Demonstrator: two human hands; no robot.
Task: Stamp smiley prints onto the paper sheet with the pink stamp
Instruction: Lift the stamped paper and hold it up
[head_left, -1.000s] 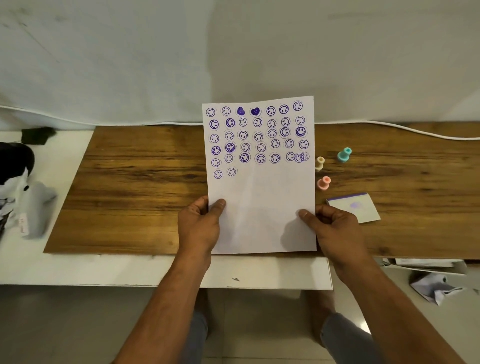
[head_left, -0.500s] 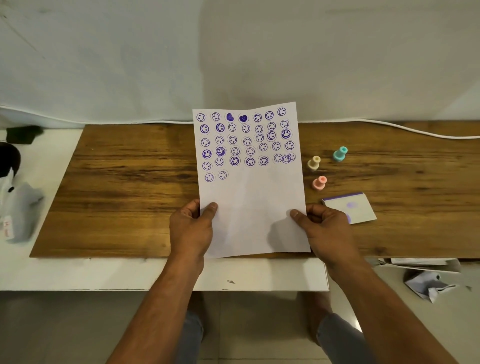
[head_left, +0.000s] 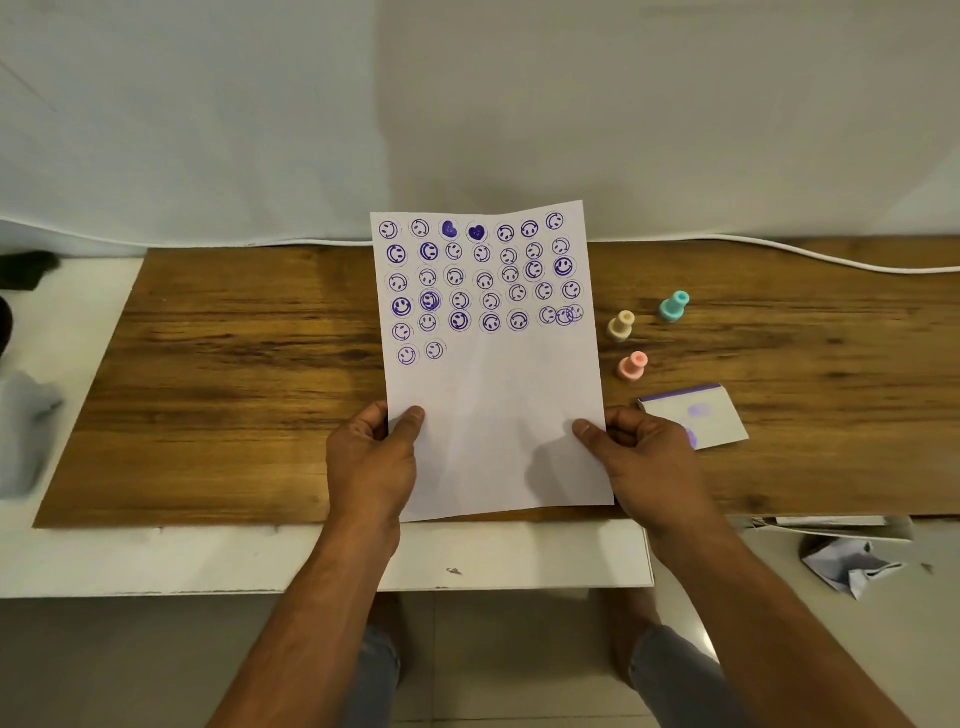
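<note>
Paper sheet (head_left: 498, 415): both hands are holding it by its lower side edges over the wooden board (head_left: 234, 389). Its top edge is reaching up in front of the pale wall, so it is looking raised rather than lying flat, though how far is not showing.
Left hand (head_left: 371, 462): the thumb is lying on top of the sheet's left edge and the fingers are curling underneath, pinching the paper.
Right hand (head_left: 649, 462): the thumb is pressing on the right edge and the other fingers are curling behind it, pinching likewise.
Pink stamp (head_left: 632, 365): it is standing upright on the board just right of the sheet, untouched. A beige stamp (head_left: 621, 326) and a teal stamp (head_left: 674, 305) are standing beyond it, and a purple-smudged pad (head_left: 696, 418) is lying beside the right hand.
Step in hand: judging by the grip, the person is positioning the sheet before stamping.
Doing it well: the sheet is needing to go down flat and square, with the left hand pinning it and the right hand letting go to fetch the stamp.
Prints: purple smileys are filling the upper half in uneven rows, some faint, some dark, and a few are overlapping at the right. Two solid hearts are sitting in the top row, and the lowest row is holding only two.
Blank area: the lower half is showing white and faintly creased.
</note>
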